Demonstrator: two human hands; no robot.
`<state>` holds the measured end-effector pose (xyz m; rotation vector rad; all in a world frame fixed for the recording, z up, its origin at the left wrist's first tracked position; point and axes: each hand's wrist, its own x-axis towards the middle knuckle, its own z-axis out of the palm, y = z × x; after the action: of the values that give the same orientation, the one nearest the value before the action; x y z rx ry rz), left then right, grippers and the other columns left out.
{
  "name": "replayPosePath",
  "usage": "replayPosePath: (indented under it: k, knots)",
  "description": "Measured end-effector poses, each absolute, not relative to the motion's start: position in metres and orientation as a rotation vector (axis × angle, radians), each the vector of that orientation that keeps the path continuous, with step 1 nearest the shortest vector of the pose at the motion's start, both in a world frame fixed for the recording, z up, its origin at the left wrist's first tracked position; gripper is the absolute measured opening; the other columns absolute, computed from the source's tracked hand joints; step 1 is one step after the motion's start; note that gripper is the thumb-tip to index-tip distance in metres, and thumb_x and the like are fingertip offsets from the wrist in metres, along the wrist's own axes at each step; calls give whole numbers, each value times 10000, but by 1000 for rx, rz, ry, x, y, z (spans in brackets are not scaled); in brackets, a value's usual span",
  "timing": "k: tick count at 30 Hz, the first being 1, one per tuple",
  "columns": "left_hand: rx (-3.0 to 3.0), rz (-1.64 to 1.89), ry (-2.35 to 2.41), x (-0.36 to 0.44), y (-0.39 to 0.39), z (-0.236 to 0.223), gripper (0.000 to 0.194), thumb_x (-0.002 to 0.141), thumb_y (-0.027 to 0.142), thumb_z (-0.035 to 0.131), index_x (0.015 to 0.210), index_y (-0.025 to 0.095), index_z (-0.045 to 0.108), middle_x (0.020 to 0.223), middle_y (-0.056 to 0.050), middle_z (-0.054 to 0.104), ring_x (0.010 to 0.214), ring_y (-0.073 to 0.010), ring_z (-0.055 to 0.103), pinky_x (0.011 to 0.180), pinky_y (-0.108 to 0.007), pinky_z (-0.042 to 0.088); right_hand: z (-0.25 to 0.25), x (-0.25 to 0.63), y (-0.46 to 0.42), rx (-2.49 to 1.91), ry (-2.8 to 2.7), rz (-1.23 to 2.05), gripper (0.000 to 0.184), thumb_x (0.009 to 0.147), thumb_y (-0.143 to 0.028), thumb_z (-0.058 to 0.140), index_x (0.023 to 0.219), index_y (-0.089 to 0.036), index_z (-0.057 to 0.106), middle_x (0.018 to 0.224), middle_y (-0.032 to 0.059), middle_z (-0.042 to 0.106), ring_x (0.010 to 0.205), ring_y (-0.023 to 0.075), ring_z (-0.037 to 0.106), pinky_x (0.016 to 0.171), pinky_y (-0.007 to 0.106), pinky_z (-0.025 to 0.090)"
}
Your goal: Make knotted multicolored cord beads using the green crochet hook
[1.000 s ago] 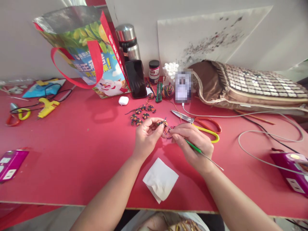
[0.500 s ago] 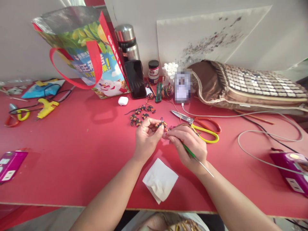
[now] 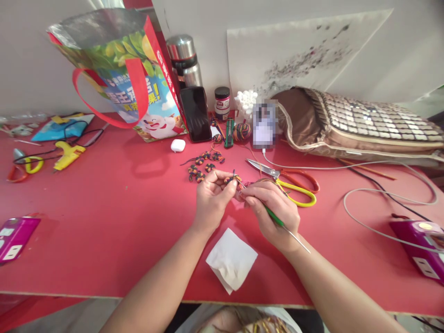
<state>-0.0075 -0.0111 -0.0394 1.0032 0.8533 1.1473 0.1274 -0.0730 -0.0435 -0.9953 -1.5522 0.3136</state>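
My left hand [image 3: 215, 199] pinches a small multicoloured crochet piece [image 3: 233, 179] between thumb and fingers. Wrapped in my right hand [image 3: 275, 210] is a crochet hook [image 3: 274, 215] with a green grip; its thin metal shaft sticks out past my wrist, and its front end meets the crochet piece. Yarn runs over my right fingers. Several finished-looking little crochet pieces [image 3: 197, 175] in the same dark and orange yarn lie just beyond my left hand. Large scissors [image 3: 294, 185] with red and yellow handles rest beside my right hand, blades partly apart.
A folded white tissue [image 3: 231, 261] lies between my forearms. Behind stand a shopping bag [image 3: 138, 101], a dark phone [image 3: 196, 113], a jar [image 3: 222, 102] and a yarn ball [image 3: 242, 132]. A yellow glue gun [image 3: 68, 155] is at left; a white cable [image 3: 322, 167] crosses the right side.
Almost nothing differs. The hook's rear end has tilted up very slightly with my right hand, while my left hand keeps its hold on the crochet piece.
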Motion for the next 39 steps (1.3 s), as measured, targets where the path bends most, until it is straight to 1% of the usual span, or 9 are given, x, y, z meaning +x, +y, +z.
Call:
replayPosePath:
  k: [5, 12, 17, 20, 23, 26, 29, 33, 39]
  knots:
    - [932, 1105, 806, -8, -11, -38, 259, 734, 319, 834, 840, 177, 644, 685, 10, 691, 522, -108, 629, 550, -247, 550, -43, 128, -72, -1011, -1566, 277, 275, 963, -98, 597, 1177, -232, 704, 939, 79, 740, 837, 223, 718, 733, 371, 605]
    - [887, 1073, 820, -6, -13, -36, 275, 715, 320, 840, 810, 188, 617, 614, 29, 661, 491, -113, 616, 522, -250, 548, -46, 125, -72, -983, -1581, 206, 329, 942, -69, 609, 1217, -232, 688, 967, 93, 735, 861, 232, 716, 738, 379, 608]
    - [870, 1083, 762, -6, -14, -37, 245, 741, 295, 831, 809, 185, 622, 648, 27, 683, 502, -104, 628, 528, -236, 556, -45, 125, -73, -974, -1555, 230, 311, 931, -60, 626, 1186, -220, 703, 961, 96, 726, 867, 231, 708, 744, 378, 602]
    - [881, 1071, 725, -8, -13, -39, 241, 762, 299, 828, 827, 182, 627, 659, 29, 687, 507, -106, 636, 538, -244, 567, -43, 125, -73, -988, -1482, 350, 221, 953, -99, 617, 1099, -223, 729, 901, 72, 719, 798, 205, 695, 714, 357, 593]
    - [925, 1070, 733, -10, -12, -39, 267, 763, 321, 838, 841, 177, 628, 676, 21, 696, 502, -110, 635, 537, -255, 569, -43, 125, -70, -961, -1250, 633, 147, 1000, -197, 587, 984, -208, 733, 826, 51, 710, 659, 165, 660, 609, 324, 569]
    - [960, 1076, 760, -10, -12, -38, 288, 756, 342, 847, 844, 173, 630, 675, 12, 702, 503, -114, 638, 526, -252, 560, -45, 123, -65, -910, -961, 918, 203, 999, -343, 612, 913, -189, 713, 748, 34, 700, 541, 142, 616, 509, 300, 535]
    - [930, 1071, 756, -9, -13, -36, 300, 739, 344, 855, 845, 175, 631, 660, 10, 705, 502, -116, 637, 521, -253, 561, -46, 120, -61, -879, -822, 1032, 257, 954, -430, 670, 876, -188, 704, 698, 16, 682, 499, 128, 586, 481, 290, 521]
    - [821, 1050, 726, -8, -13, -33, 319, 701, 336, 866, 832, 181, 620, 661, 13, 712, 495, -113, 623, 497, -252, 557, -48, 117, -62, -857, -824, 1034, 229, 961, -414, 669, 895, -197, 703, 732, 15, 688, 530, 126, 597, 497, 285, 526]
    - [753, 1041, 693, -8, -13, -29, 291, 700, 316, 856, 800, 178, 620, 627, 14, 699, 490, -106, 606, 500, -243, 556, -53, 120, -68, -891, -1029, 870, 145, 1006, -289, 613, 982, -207, 730, 839, 34, 686, 665, 149, 649, 604, 311, 564]
